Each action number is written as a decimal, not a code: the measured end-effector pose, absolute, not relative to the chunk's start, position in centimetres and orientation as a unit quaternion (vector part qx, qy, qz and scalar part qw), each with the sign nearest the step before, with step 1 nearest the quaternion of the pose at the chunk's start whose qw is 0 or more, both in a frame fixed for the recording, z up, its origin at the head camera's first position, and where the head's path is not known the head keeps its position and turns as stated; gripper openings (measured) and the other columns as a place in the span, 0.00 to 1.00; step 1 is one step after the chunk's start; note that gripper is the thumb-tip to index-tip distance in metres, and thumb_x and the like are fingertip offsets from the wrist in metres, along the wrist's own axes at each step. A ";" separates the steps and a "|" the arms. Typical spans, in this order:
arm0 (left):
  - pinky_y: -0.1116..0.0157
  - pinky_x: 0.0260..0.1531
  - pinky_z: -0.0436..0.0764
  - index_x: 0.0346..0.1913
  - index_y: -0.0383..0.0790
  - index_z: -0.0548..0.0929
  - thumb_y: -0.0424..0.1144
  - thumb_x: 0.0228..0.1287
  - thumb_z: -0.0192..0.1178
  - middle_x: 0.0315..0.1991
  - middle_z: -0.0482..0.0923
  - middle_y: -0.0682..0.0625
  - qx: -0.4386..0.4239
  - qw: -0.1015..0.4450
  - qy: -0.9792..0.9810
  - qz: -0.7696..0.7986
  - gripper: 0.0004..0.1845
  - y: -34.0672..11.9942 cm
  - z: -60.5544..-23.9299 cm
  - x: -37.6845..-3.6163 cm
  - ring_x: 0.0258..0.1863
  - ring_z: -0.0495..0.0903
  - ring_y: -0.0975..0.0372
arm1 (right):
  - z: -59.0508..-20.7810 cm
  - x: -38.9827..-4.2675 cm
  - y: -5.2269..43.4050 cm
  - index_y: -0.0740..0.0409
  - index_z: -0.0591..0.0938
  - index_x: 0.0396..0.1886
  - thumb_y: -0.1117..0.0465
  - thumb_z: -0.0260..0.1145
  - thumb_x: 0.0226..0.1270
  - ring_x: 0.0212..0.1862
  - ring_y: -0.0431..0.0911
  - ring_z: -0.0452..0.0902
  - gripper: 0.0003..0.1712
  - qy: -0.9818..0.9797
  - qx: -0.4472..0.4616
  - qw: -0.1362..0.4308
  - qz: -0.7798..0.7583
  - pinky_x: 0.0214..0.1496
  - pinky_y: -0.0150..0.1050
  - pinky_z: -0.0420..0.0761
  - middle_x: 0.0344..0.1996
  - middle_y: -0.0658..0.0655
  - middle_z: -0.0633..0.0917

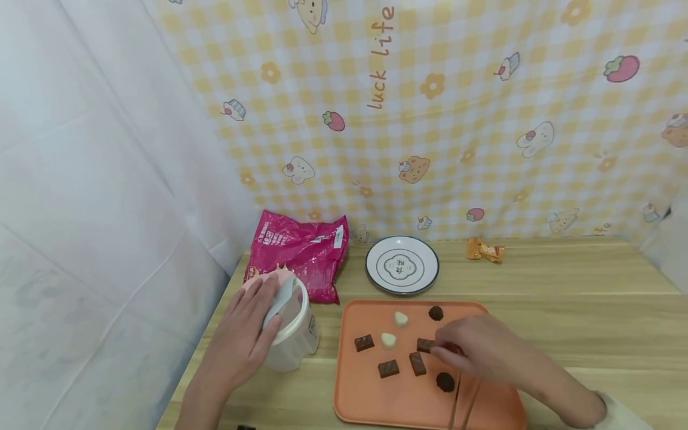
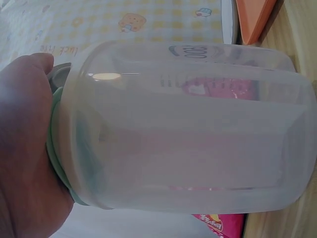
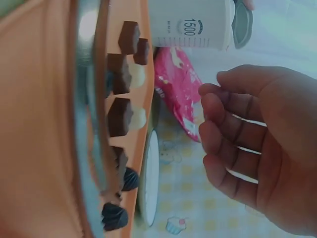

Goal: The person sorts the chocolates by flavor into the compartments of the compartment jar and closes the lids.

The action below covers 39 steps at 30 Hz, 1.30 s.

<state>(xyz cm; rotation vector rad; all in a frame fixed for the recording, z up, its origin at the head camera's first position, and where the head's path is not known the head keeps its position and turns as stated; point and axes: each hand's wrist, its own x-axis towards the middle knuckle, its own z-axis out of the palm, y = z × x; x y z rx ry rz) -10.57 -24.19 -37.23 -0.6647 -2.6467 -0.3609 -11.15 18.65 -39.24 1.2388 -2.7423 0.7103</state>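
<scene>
One container with "1500" print

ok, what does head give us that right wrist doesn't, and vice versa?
Only head: the orange-wrapped candy and the printed face of the plate.
Only right wrist: a readable 1500 on the tub, plus the palm side of the right hand.
Both: tub, plate, right hand, magenta bag, orange tray, chocolates.

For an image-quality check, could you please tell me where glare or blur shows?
Head: fairly even light, slight sheen on the magenta bag; left wrist: hazy, with a bright reflection on the container; right wrist: the metal tongs glint and blur near the lens.
</scene>
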 end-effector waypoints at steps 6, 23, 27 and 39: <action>0.41 0.70 0.60 0.79 0.41 0.64 0.48 0.75 0.54 0.75 0.64 0.44 -0.257 0.183 -0.940 -0.129 0.34 -24.8 -36.6 -11.0 0.73 0.62 0.47 | -40.8 -8.8 20.4 0.35 0.69 0.15 0.47 0.67 0.74 0.16 0.29 0.54 0.25 -0.930 0.307 -0.012 0.200 0.18 0.28 0.58 0.13 0.33 0.59; 0.37 0.65 0.65 0.75 0.39 0.72 0.50 0.69 0.60 0.69 0.70 0.43 -0.271 0.197 -0.930 -0.151 0.34 -25.6 -36.6 -12.1 0.67 0.67 0.45 | -42.9 -5.5 19.3 0.41 0.71 0.22 0.29 0.65 0.65 0.13 0.37 0.59 0.26 -0.983 0.128 -0.065 0.114 0.17 0.34 0.62 0.10 0.42 0.65; 0.36 0.64 0.67 0.75 0.40 0.71 0.51 0.70 0.59 0.69 0.70 0.43 -0.267 0.190 -0.933 -0.149 0.35 -25.5 -36.6 -12.1 0.67 0.69 0.45 | -43.4 -5.1 19.1 0.41 0.72 0.20 0.30 0.65 0.65 0.13 0.36 0.60 0.27 -0.977 0.147 -0.077 0.132 0.17 0.34 0.64 0.10 0.41 0.66; 0.55 0.78 0.51 0.76 0.38 0.69 0.50 0.71 0.59 0.76 0.65 0.43 -0.277 0.190 -0.932 -0.140 0.35 -25.6 -36.8 -12.2 0.74 0.64 0.49 | -44.4 -4.7 18.7 0.40 0.71 0.17 0.33 0.64 0.69 0.12 0.34 0.59 0.26 -0.972 0.175 -0.046 0.151 0.15 0.33 0.63 0.10 0.38 0.64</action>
